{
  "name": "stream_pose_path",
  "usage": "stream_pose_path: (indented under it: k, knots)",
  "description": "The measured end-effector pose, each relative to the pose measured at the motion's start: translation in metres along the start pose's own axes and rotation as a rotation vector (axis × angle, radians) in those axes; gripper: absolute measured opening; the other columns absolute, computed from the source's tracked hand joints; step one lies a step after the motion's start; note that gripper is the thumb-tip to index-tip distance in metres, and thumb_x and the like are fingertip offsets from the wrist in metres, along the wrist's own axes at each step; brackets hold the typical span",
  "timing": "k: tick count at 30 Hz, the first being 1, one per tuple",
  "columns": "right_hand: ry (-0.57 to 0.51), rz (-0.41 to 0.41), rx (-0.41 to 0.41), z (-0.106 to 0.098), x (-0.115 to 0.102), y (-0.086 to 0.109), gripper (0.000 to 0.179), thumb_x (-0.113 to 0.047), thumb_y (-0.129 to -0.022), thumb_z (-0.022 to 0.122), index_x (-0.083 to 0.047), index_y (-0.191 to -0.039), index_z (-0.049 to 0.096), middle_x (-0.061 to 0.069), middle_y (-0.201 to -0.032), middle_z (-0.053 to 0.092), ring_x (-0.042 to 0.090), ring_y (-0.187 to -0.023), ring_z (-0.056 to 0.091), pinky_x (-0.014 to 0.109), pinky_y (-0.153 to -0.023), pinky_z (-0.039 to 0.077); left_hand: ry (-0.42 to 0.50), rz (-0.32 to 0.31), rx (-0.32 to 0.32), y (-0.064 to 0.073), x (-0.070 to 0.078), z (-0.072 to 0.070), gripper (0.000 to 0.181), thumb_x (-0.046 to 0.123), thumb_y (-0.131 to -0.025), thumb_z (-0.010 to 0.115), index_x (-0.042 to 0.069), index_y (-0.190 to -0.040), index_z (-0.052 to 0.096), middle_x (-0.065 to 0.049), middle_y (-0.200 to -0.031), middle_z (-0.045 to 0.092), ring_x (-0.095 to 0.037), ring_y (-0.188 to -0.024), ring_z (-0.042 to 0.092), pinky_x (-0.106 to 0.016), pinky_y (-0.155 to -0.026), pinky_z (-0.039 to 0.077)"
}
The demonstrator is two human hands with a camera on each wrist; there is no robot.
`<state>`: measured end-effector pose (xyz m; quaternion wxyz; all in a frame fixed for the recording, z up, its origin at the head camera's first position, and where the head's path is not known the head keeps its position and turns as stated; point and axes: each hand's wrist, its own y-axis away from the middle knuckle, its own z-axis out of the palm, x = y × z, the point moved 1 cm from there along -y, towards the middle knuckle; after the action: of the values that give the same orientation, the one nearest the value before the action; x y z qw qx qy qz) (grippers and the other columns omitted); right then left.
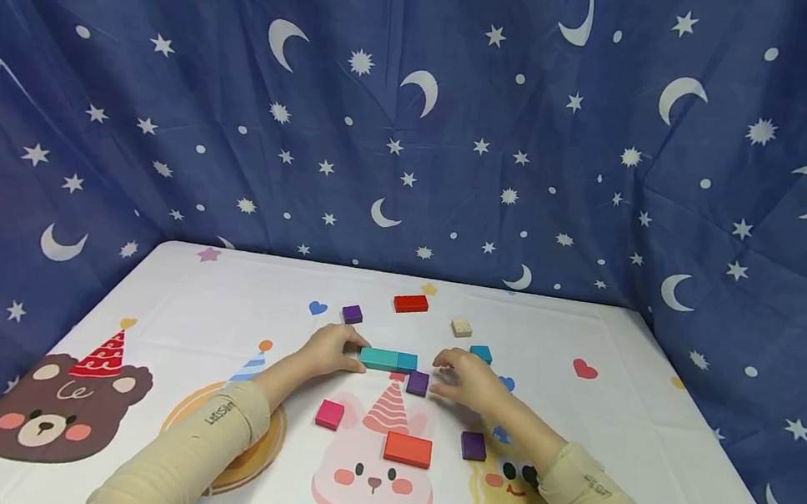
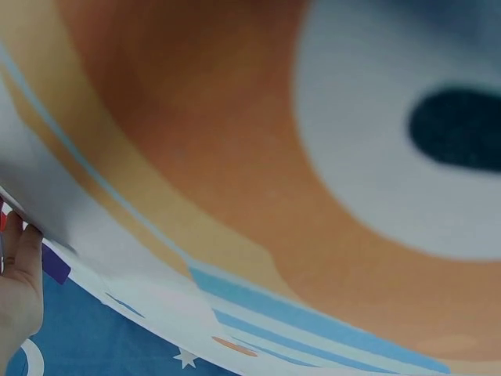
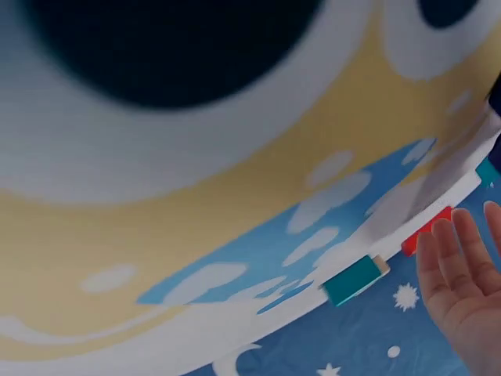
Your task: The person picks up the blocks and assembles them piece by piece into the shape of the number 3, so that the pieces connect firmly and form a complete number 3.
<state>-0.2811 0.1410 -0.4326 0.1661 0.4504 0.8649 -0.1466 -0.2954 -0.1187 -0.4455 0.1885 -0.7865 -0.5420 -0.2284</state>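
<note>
My left hand (image 1: 329,350) pinches the left end of a long teal block (image 1: 378,359), thumb in front and fingers behind. A shorter blue block (image 1: 407,363) lies end to end with the teal one. Just in front of the blue block sits a small purple block (image 1: 417,384). To its right, my right hand (image 1: 469,379) has its fingers spread and parted, with a slight gap to the purple block and nothing held. The left wrist view catches only part of the left hand (image 2: 22,282). Loosely extended fingers of the right hand (image 3: 462,290) show in the right wrist view.
Behind the hands lie a purple block (image 1: 352,314), a red block (image 1: 410,304), a cream block (image 1: 461,327) and a teal block (image 1: 481,353). Nearer are a pink block (image 1: 330,415), an orange-red block (image 1: 408,450) and another purple block (image 1: 474,446). A starry curtain (image 1: 356,145) borders the table.
</note>
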Motion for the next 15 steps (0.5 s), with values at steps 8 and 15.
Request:
stream_pose_path:
  k: [8, 15]
  knots:
    - [-0.017, 0.046, 0.139, -0.01, 0.009, 0.005, 0.025, -0.016, -0.081, 0.073, -0.003, -0.1, 0.065, 0.01, -0.1, 0.068, 0.027, -0.097, 0.063, 0.042, -0.087, 0.052, 0.002, -0.002, -0.002, -0.002, -0.003, 0.0, 0.036, 0.019, -0.074, 0.079, 0.005, -0.106, 0.071, -0.008, -0.105, 0.072, -0.024, -0.104, 0.062, -0.042, -0.097, 0.046]
    - [-0.008, 0.104, 0.238, -0.014, 0.021, 0.008, 0.023, -0.012, -0.08, 0.073, 0.0, -0.098, 0.066, 0.013, -0.098, 0.068, 0.029, -0.093, 0.064, 0.041, -0.083, 0.053, 0.006, 0.002, 0.002, -0.002, -0.002, 0.001, 0.035, 0.019, -0.074, 0.08, 0.005, -0.106, 0.072, -0.008, -0.104, 0.072, -0.024, -0.103, 0.062, -0.041, -0.096, 0.047]
